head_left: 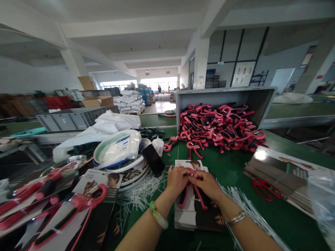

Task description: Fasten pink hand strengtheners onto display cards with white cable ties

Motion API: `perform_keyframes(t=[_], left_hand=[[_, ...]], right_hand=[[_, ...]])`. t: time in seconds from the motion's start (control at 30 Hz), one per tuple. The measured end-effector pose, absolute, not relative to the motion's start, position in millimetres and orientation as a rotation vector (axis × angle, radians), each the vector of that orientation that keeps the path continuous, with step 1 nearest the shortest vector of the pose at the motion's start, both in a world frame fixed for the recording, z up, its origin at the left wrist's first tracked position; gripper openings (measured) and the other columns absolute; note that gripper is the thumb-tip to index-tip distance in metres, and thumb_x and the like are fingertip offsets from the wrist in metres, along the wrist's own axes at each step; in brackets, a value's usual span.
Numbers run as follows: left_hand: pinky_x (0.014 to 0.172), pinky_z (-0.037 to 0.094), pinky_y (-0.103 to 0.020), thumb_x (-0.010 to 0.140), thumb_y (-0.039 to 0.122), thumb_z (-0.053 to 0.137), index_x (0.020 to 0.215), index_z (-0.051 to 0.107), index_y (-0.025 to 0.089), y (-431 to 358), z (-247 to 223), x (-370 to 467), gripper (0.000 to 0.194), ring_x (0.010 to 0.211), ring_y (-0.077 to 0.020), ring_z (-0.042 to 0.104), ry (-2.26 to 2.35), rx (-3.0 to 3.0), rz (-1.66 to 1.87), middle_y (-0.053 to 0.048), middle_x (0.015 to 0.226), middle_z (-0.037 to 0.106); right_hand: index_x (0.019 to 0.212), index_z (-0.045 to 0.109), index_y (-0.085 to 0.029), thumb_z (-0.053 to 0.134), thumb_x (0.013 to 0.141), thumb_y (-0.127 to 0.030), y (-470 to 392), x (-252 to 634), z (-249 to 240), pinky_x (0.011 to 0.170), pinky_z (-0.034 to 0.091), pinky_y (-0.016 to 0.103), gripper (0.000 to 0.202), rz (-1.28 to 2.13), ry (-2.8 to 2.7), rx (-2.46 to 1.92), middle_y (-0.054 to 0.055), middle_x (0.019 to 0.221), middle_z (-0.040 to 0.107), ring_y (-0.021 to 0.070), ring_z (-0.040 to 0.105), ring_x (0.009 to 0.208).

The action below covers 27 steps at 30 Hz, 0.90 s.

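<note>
A pair of pink-and-black pliers [183, 199] lies on a stack of printed cardboard backing cards [184, 219], its handles spread toward me. White zip-tie strips show on the handles. My left hand [177, 180] is closed, its fingertips pinched at the pliers' head. From the other side my right hand [206, 184] meets it, also closed, thumb and forefinger pressed at the same spot. Whether a small strip sits between the fingertips is hidden. Loose white zip ties [138, 193] lie left of the cards, and more zip ties [244, 205] lie by my right forearm.
A tipped grey crate [226, 91] spills many pink pliers [220, 127] onto the green table. Carded pliers [75, 205] are piled at left. A phone [153, 160] leans against stacked basins [112, 148]. Red-handled scissors [267, 190] lie beside a card stack [282, 170] at right.
</note>
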<state>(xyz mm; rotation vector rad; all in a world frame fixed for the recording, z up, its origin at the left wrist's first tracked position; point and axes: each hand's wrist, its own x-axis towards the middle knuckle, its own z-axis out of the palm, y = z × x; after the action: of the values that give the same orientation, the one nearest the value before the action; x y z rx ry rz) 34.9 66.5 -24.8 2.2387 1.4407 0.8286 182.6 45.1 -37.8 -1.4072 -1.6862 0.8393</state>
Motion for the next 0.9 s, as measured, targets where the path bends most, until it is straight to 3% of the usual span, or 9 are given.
perform_keyframes(t=[0.3, 0.63, 0.8, 0.9], left_hand=[[0.100, 0.030, -0.046, 0.080, 0.021, 0.057, 0.083, 0.073, 0.031, 67.0, -25.6, 36.4, 0.019, 0.093, -0.0200, 0.062, 1.442, 2.223, 0.852, 0.001, 0.090, 0.073], [0.102, 0.026, -0.047, 0.078, 0.016, 0.056, 0.082, 0.073, 0.031, 65.4, -27.1, 36.3, 0.024, 0.094, -0.0201, 0.061, 1.423, 2.213, 0.879, 0.001, 0.090, 0.073], [0.104, 0.024, -0.050, 0.078, 0.014, 0.055, 0.083, 0.073, 0.029, 64.9, -29.8, 36.5, 0.024, 0.093, -0.0203, 0.061, 1.397, 2.187, 0.922, 0.000, 0.091, 0.073], [0.105, 0.026, -0.050, 0.079, 0.013, 0.054, 0.085, 0.073, 0.027, 65.6, -30.6, 34.1, 0.024, 0.094, -0.0205, 0.062, 1.339, 2.171, 0.925, -0.001, 0.092, 0.073]], right_hand=[[0.055, 0.053, -0.019, 0.059, 0.072, -0.052, 39.7, 183.4, -37.6, 0.051, 0.028, 0.025, 0.037, 0.817, -1.692, -1.366, -0.004, 0.052, 0.040, 0.0112, 0.037, 0.051], [0.057, 0.053, -0.020, 0.057, 0.072, -0.056, 40.3, 181.4, -36.5, 0.050, 0.027, 0.025, 0.039, 0.846, -1.676, -1.390, -0.004, 0.050, 0.040, 0.0117, 0.037, 0.049], [0.055, 0.053, -0.020, 0.059, 0.070, -0.053, 45.1, 182.2, -38.9, 0.055, 0.035, 0.027, 0.037, 0.896, -1.662, -1.409, -0.002, 0.052, 0.049, 0.0153, 0.048, 0.054], [0.053, 0.054, -0.019, 0.062, 0.067, -0.048, 49.7, 183.1, -37.1, 0.072, 0.042, 0.032, 0.034, 0.916, -1.655, -1.414, 0.005, 0.072, 0.064, 0.0226, 0.059, 0.080]])
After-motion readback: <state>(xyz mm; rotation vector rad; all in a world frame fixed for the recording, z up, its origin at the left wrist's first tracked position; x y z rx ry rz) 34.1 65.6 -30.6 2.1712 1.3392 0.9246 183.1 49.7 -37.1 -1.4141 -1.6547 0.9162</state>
